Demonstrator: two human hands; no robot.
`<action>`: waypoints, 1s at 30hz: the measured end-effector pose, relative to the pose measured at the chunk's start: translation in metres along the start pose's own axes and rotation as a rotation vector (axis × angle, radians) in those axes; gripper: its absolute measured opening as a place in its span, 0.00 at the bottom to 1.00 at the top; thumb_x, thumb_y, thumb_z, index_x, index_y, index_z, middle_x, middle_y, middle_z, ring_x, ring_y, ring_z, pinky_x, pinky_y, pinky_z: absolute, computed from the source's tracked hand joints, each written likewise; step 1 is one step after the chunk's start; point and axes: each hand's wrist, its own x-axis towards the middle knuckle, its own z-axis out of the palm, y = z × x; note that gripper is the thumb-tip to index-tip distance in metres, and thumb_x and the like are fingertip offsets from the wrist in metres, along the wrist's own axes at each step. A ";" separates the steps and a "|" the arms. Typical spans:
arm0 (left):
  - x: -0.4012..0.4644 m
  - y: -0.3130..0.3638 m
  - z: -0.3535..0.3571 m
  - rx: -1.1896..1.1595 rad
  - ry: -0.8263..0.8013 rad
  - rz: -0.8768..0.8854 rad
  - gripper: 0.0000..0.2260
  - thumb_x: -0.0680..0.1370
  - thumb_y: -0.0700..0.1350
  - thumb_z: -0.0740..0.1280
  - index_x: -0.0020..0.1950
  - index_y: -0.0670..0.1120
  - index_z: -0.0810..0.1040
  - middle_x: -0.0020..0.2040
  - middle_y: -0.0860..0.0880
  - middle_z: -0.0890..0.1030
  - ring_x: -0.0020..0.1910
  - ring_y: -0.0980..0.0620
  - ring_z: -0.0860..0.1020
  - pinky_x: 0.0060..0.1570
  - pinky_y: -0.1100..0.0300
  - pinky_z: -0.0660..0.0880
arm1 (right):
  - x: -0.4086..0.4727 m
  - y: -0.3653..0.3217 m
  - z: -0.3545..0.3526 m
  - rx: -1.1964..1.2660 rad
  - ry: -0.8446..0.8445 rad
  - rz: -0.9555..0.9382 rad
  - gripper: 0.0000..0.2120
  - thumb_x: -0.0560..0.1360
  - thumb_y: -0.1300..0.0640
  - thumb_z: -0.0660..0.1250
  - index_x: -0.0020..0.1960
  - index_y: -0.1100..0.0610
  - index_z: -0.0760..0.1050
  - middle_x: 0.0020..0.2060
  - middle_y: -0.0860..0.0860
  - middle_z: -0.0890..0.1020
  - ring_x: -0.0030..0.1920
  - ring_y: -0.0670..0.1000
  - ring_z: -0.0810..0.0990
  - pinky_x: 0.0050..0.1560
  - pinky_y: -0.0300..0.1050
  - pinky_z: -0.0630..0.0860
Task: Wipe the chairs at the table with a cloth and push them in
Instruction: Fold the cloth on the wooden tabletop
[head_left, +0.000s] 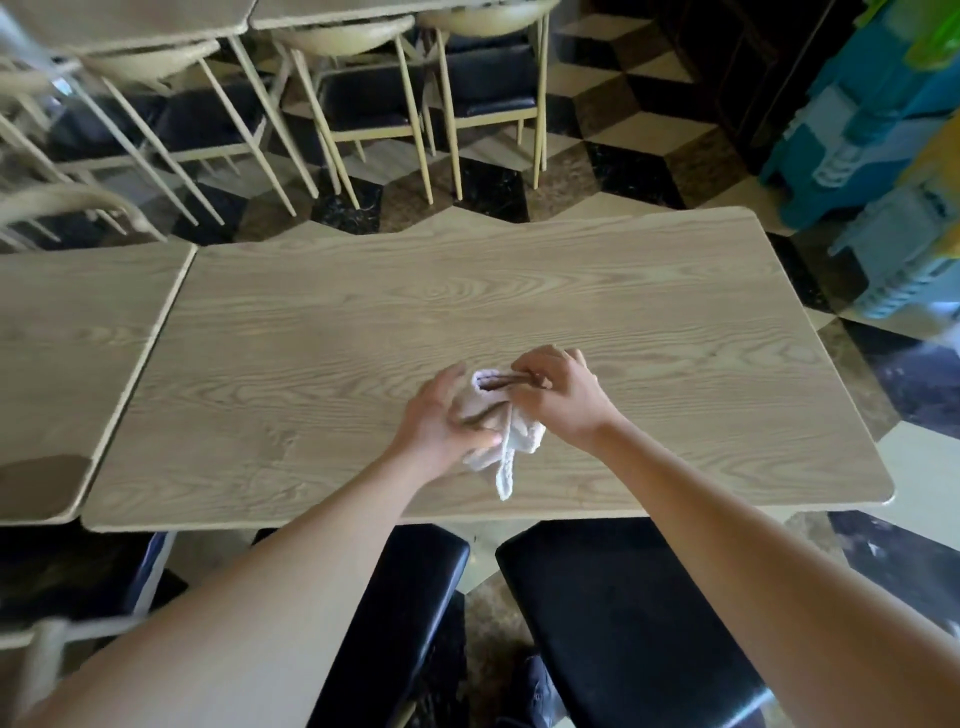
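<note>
A small white cloth (511, 441) is bunched above the middle of the light wooden table (363, 322), with one corner hanging down. My left hand (441, 421) cups it from the left. Pinching its upper fold from the right is my right hand (561, 395). Two chairs with black padded seats stand at the near edge below my arms, one at centre (405, 597), one to the right (623, 613). Their seats stick out from under the table.
A second wooden table (67, 338) butts against the left side, with another dark chair (78, 571) under it. Beige-framed chairs (363, 98) crowd the far tables. Blue plastic stools (878, 124) are stacked at the right on the patterned tile floor (613, 130).
</note>
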 end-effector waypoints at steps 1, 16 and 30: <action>-0.004 -0.004 -0.010 -0.009 -0.052 0.006 0.33 0.62 0.50 0.81 0.65 0.55 0.76 0.59 0.54 0.82 0.57 0.51 0.80 0.54 0.54 0.76 | -0.003 -0.012 0.000 0.066 -0.042 -0.010 0.18 0.65 0.47 0.62 0.43 0.61 0.79 0.41 0.52 0.81 0.48 0.54 0.75 0.48 0.51 0.72; -0.106 -0.071 -0.115 -0.354 -0.174 -0.026 0.16 0.70 0.73 0.65 0.48 0.67 0.83 0.48 0.64 0.85 0.47 0.63 0.83 0.44 0.65 0.77 | -0.061 -0.070 0.079 0.514 -0.466 0.162 0.35 0.67 0.41 0.78 0.64 0.61 0.74 0.55 0.58 0.81 0.56 0.58 0.81 0.69 0.63 0.71; -0.151 -0.062 -0.169 -0.538 0.019 0.202 0.26 0.68 0.69 0.67 0.49 0.48 0.82 0.39 0.50 0.81 0.41 0.50 0.77 0.45 0.53 0.69 | -0.104 -0.110 0.120 0.759 -0.246 0.163 0.28 0.66 0.69 0.69 0.64 0.56 0.74 0.54 0.54 0.83 0.55 0.54 0.84 0.49 0.47 0.81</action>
